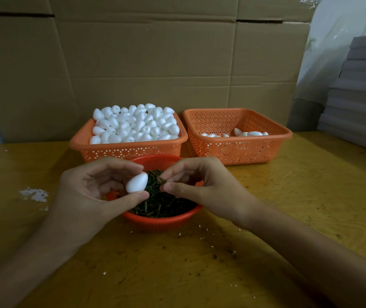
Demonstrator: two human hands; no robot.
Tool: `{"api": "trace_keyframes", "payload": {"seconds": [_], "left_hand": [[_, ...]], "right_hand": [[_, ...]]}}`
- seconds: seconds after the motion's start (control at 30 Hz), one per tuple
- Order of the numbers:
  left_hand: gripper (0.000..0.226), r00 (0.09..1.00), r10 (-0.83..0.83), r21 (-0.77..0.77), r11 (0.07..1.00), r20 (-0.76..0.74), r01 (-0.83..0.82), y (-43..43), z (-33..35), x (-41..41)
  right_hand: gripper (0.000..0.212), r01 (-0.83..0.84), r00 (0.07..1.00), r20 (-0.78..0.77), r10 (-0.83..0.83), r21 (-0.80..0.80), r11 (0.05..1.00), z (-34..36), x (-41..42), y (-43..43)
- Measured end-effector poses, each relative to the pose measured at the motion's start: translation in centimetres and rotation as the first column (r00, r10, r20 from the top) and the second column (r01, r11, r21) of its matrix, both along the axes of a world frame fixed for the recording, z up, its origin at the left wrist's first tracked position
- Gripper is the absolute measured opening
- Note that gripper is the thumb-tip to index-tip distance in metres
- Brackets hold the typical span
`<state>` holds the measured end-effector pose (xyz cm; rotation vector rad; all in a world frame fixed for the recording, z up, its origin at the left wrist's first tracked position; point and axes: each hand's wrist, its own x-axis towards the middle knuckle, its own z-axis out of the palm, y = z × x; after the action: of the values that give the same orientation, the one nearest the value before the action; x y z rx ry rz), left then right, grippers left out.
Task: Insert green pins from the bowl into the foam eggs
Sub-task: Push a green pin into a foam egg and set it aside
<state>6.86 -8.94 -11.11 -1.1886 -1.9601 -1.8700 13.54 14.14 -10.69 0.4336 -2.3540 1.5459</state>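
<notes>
**A:** What is taking up most of the view?

**B:** A wall of brown cardboard boxes [155, 52] is standing across the upper half of the frame. A yellow-brown wooden worktop [288, 196] is spreading over the lower half. A stack of grey sheets [360, 96] is sitting at the right edge, with pale plastic film [333, 30] hanging above it.

**A:** And what is sitting on the worktop?

**B:** Two orange perforated baskets are sitting side by side at the centre, close to the cardboard. The left basket [77, 144] is brimming with white foam eggs [133, 123]. The right basket [239, 150] is holding only a few eggs [244, 134] along its bottom. Just in front of them a red bowl [162, 223] is sitting, heaped with green pins [166, 203]. White crumbs [34, 194] are lying at the left of the frame, with smaller specks below the bowl.

**A:** What are the hands doing?

**B:** Both are hovering over the bowl at centre frame. The left hand [84, 190] is holding a single egg [136, 182]. Its grip is curling round it, thumb beneath and fingertips above, and the egg is tilting towards the other hand. The right hand [202, 187] is keeping its grip pressed together, pinching a single pin [162, 180] between thumb and forefinger. That pin is sitting just to the right of the egg, and I cannot tell whether it is touching it.
</notes>
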Motion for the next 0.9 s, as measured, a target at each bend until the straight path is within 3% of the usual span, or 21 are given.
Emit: {"api": "trace_keyframes", "payload": {"seconds": [0.27,0.63,0.9], "left_hand": [[0.049,0.999,-0.015,0.040,0.999,0.046,0.013,0.04,0.11,-0.04],[0.045,0.999,-0.022,0.051,0.999,0.042,0.020,-0.15,0.31,0.05],[0.043,0.988,-0.033,0.093,0.995,0.151,0.019,-0.25,-0.06,-0.30]], "right_hand": [[0.017,0.000,1.000,0.020,0.000,0.012,1.000,0.18,0.10,-0.08],[0.017,-0.022,1.000,0.019,0.022,0.007,1.000,0.21,0.11,-0.06],[0.016,-0.037,0.999,0.027,0.037,-0.021,0.999,0.33,0.15,-0.25]]}}
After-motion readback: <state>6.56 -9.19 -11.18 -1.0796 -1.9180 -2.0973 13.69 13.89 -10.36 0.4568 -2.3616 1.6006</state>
